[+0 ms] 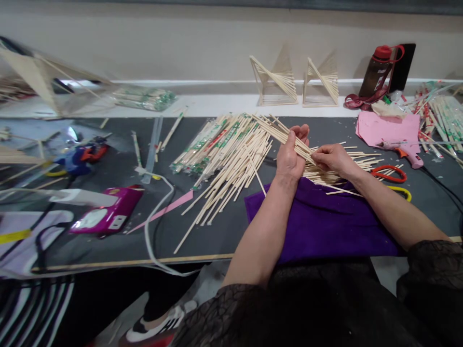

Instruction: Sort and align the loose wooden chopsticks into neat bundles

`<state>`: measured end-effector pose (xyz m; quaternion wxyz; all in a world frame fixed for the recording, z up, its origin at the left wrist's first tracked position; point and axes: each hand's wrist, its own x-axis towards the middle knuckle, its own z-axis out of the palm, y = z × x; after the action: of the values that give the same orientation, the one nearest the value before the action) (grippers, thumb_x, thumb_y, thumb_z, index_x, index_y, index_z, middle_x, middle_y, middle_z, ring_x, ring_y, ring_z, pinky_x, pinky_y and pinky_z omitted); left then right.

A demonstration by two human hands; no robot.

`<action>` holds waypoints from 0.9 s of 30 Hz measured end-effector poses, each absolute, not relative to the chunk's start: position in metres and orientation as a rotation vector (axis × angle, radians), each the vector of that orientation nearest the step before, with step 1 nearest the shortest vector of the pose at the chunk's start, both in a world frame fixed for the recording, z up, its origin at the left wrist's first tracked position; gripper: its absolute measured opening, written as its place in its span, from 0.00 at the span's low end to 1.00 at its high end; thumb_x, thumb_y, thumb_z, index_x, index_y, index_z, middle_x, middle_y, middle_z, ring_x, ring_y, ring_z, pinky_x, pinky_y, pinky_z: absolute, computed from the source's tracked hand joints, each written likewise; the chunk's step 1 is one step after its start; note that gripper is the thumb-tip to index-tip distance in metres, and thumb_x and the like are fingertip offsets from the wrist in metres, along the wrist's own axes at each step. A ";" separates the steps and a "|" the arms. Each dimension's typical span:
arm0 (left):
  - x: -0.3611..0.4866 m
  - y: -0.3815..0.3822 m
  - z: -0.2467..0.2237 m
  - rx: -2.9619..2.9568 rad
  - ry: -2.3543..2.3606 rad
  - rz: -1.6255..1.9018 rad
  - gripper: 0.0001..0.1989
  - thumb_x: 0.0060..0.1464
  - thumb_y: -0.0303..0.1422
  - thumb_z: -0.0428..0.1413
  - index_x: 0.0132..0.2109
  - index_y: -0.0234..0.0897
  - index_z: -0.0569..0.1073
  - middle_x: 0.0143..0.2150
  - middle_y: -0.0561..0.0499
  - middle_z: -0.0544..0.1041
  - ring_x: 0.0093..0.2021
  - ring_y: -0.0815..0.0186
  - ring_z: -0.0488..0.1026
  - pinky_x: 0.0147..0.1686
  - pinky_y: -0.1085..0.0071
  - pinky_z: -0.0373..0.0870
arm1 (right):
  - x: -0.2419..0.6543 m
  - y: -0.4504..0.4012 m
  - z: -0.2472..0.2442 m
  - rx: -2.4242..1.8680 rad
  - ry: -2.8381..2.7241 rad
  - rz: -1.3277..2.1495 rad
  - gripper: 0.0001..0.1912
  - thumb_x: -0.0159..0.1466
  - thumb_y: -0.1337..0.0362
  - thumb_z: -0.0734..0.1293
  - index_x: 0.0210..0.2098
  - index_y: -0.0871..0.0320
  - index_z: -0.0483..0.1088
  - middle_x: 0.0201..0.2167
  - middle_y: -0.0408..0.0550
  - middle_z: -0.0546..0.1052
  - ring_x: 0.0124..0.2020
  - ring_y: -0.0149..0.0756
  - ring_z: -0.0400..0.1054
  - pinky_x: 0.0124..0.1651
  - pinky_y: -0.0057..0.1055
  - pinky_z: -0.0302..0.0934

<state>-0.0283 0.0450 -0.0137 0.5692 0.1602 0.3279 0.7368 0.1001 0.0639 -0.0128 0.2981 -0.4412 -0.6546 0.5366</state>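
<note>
My left hand (292,153) is wrapped round a bundle of thin wooden sticks (272,129), which slants up to the left. At the bundle's lower right end, the fingers of my right hand (332,160) pinch the stick ends. Below my hands lie more loose sticks (356,166) beside a purple cloth (333,221). To the left of my left hand is a large pile of bare sticks (231,178), with paper-wrapped sticks (206,144) next to it.
A pink glue gun (408,152), red-handled scissors (388,173) and pink paper (387,129) lie at the right. Two stick structures (278,86) and a bottle (376,72) stand at the back. At left are a magenta power strip (108,212), a white cable (148,231) and a person's leg.
</note>
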 end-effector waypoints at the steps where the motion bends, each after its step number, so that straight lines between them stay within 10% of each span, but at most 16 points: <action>1: -0.029 0.044 -0.013 0.372 0.786 1.709 0.11 0.64 0.30 0.46 0.38 0.37 0.72 0.41 0.49 0.80 0.51 0.68 0.74 0.53 0.68 0.66 | 0.102 0.064 -0.009 -1.169 -1.705 1.446 0.09 0.50 0.60 0.67 0.21 0.61 0.68 0.13 0.37 0.62 0.15 0.23 0.50 0.19 0.24 0.43; 10: -0.028 0.041 -0.016 0.508 1.140 1.594 0.07 0.56 0.33 0.57 0.31 0.35 0.72 0.25 0.53 0.75 0.23 0.73 0.71 0.30 0.75 0.71 | 0.113 0.078 -0.003 -1.306 -1.867 1.224 0.10 0.58 0.65 0.62 0.21 0.59 0.65 0.14 0.39 0.63 0.17 0.26 0.55 0.22 0.24 0.47; 16: -0.016 0.038 -0.013 0.542 1.125 1.596 0.05 0.54 0.29 0.57 0.31 0.34 0.71 0.25 0.52 0.75 0.25 0.70 0.73 0.34 0.70 0.73 | 0.108 0.081 -0.009 -1.511 -2.318 0.366 0.15 0.65 0.69 0.55 0.37 0.65 0.73 0.36 0.59 0.78 0.38 0.42 0.71 0.41 0.33 0.58; 27: 0.002 0.034 -0.016 0.496 1.119 1.638 0.05 0.54 0.29 0.58 0.32 0.35 0.69 0.31 0.50 0.78 0.34 0.67 0.78 0.39 0.68 0.73 | 0.108 0.086 -0.001 -1.724 -2.302 0.454 0.18 0.65 0.69 0.54 0.41 0.67 0.74 0.39 0.65 0.79 0.42 0.48 0.73 0.40 0.33 0.60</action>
<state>0.0024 0.0344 -0.0162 0.5215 0.2069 0.4671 0.6834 0.1078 0.0858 -0.0008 0.1149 -0.5882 -0.7854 0.1549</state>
